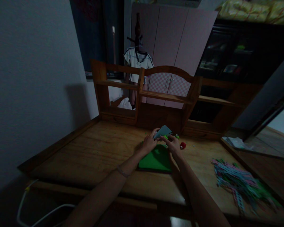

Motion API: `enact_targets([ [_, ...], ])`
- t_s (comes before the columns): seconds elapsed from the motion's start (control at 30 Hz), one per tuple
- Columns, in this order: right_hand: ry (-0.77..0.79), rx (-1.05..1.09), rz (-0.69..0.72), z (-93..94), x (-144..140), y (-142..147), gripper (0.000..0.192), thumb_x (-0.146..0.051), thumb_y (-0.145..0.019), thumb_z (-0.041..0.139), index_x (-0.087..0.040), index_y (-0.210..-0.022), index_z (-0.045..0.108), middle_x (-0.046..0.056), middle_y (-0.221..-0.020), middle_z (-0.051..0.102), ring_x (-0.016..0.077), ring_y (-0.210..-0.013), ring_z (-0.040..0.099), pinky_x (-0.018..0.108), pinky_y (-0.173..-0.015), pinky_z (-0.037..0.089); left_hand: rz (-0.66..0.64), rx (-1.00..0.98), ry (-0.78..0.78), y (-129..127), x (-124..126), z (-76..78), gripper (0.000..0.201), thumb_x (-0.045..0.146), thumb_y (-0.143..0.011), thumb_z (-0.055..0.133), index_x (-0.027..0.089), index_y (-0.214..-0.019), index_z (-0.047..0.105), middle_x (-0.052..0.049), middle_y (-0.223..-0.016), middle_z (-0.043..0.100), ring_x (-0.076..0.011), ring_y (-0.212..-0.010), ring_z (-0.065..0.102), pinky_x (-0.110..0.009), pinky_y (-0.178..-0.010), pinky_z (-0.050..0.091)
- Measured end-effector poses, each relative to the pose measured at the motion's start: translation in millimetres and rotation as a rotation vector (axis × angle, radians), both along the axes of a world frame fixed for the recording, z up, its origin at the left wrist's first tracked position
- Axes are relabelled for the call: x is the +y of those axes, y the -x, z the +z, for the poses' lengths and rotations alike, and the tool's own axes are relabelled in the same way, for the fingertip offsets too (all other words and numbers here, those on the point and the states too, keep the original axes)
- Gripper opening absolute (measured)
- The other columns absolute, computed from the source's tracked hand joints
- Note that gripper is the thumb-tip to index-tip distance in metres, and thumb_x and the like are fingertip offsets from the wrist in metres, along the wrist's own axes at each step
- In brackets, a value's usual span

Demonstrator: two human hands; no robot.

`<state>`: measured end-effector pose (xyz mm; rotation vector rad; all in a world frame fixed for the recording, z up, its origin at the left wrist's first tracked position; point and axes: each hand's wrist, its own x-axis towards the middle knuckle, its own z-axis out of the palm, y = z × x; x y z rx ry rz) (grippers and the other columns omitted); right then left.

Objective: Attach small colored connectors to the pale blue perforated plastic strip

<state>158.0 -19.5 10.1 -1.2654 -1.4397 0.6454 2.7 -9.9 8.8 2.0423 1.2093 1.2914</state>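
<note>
Gripping a grey card (163, 131) from both ends, the left hand (149, 142) and right hand (172, 143) hold it tilted just above the far edge of the green mat (156, 160). A small red piece (183, 145) lies on the desk (90, 151) just right of the mat, nearer the right hand.

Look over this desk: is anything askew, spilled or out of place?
The coloured paper strips lie in a loose, tangled heap near the desk's right edge, not stacked. Otherwise, both hands hold a grey sheet over the green mat, which lies flat.
</note>
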Motion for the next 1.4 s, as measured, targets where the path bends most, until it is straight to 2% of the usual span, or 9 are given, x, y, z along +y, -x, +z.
enact_targets([
  [0.17,0.094,0.071,0.031,4.4,-3.0,-1.4,0.043,-0.057,-0.06,0.066,-0.016,-0.068,0.057,-0.005,-0.048,0.042,0.0097,-0.044,0.038,0.022,-0.042,0.026,0.05,-0.052,0.085,-1.7,4.6,-1.2,0.033,0.035,-0.078,0.056,0.014,-0.103,0.061,-0.008,-0.081,0.067,-0.016,-0.071,0.06,-0.024,-0.064,0.043],
  [0.27,0.115,0.06,0.047,5.2,-4.9,-0.7,0.04,-0.055,-0.062,0.066,-0.017,-0.067,0.056,-0.005,-0.049,0.041,0.0094,-0.044,0.038,0.022,-0.042,0.026,0.119,-0.045,0.111,-2.0,9.6,-5.1,0.035,0.043,-0.078,0.055,0.01,-0.079,0.066,-0.009,-0.071,0.065,-0.0164,-0.068,0.058,-0.023,-0.061,0.041],
  [0.33,0.113,0.051,0.059,6.7,-7.5,0.5,0.038,-0.053,-0.063,0.066,-0.017,-0.067,0.054,-0.005,-0.051,0.042,0.009,-0.045,0.039,0.021,-0.043,0.027,0.113,-0.033,0.089,-1.9,11.7,-7.6,0.039,0.046,-0.078,0.053,0.01,-0.074,0.066,-0.008,-0.067,0.064,-0.0151,-0.064,0.057,-0.023,-0.059,0.039],
  [0.53,0.114,0.053,0.092,14.8,-15.8,4.8,0.034,-0.05,-0.066,0.064,-0.017,-0.065,0.054,-0.005,-0.052,0.043,0.0084,-0.046,0.037,0.022,-0.045,0.028,0.091,-0.005,0.104,-1.2,12.4,-9.5,0.04,0.046,-0.08,0.05,0.01,-0.078,0.068,-0.006,-0.065,0.064,-0.0139,-0.063,0.056,-0.021,-0.055,0.037],
  [0.77,0.09,0.053,0.079,14.9,-14.5,8.7,0.042,-0.057,-0.06,0.066,-0.017,-0.069,0.059,-0.003,-0.052,0.047,0.0098,-0.047,0.041,0.022,-0.044,0.028,0.055,-0.038,0.016,-1.2,9.2,-4.0,0.03,0.038,-0.083,0.048,0.016,-0.089,0.067,-0.006,-0.083,0.067,-0.0154,-0.077,0.059,-0.023,-0.069,0.042],
  [1.0,0.061,0.108,0.181,16.1,-15.5,13.0,0.05,-0.061,-0.058,0.066,-0.017,-0.081,0.062,0.002,-0.067,0.057,0.0125,-0.055,0.049,0.022,-0.045,0.032,0.119,-0.102,-0.018,2.5,5.4,-0.1,0.03,0.04,-0.084,0.047,0.018,-0.092,0.065,-0.006,-0.09,0.066,-0.0166,-0.083,0.059,-0.024,-0.072,0.043],
  [1.13,0.062,0.148,0.162,13.2,-15.2,11.0,0.05,-0.058,-0.062,0.065,-0.018,-0.09,0.063,0.001,-0.066,0.058,0.0123,-0.053,0.049,0.022,-0.043,0.032,0.165,-0.153,-0.024,4.1,6.6,1.5,0.034,0.042,-0.086,0.042,0.018,-0.094,0.065,-0.006,-0.092,0.066,-0.0159,-0.084,0.059,-0.023,-0.072,0.043],
  [1.23,0.098,0.239,0.139,10.7,-12.1,9.0,0.048,-0.058,-0.066,0.061,-0.018,-0.093,0.063,0.001,-0.062,0.057,0.0124,-0.05,0.049,0.022,-0.041,0.031,0.204,-0.166,0.023,5.8,8.5,1.2,0.039,0.045,-0.086,0.04,0.016,-0.091,0.065,-0.007,-0.088,0.067,-0.0156,-0.081,0.06,-0.022,-0.068,0.042],
  [1.4,0.074,0.526,0.16,10.2,-2.1,6.8,0.043,-0.06,-0.069,0.057,-0.018,-0.081,0.063,0.006,-0.077,0.064,0.0171,-0.063,0.059,0.027,-0.051,0.045,0.195,-0.173,0.059,8.0,10.7,-1.5,0.046,0.049,-0.086,0.038,0.013,-0.088,0.066,-0.007,-0.078,0.066,-0.0144,-0.072,0.059,-0.021,-0.062,0.04],
])
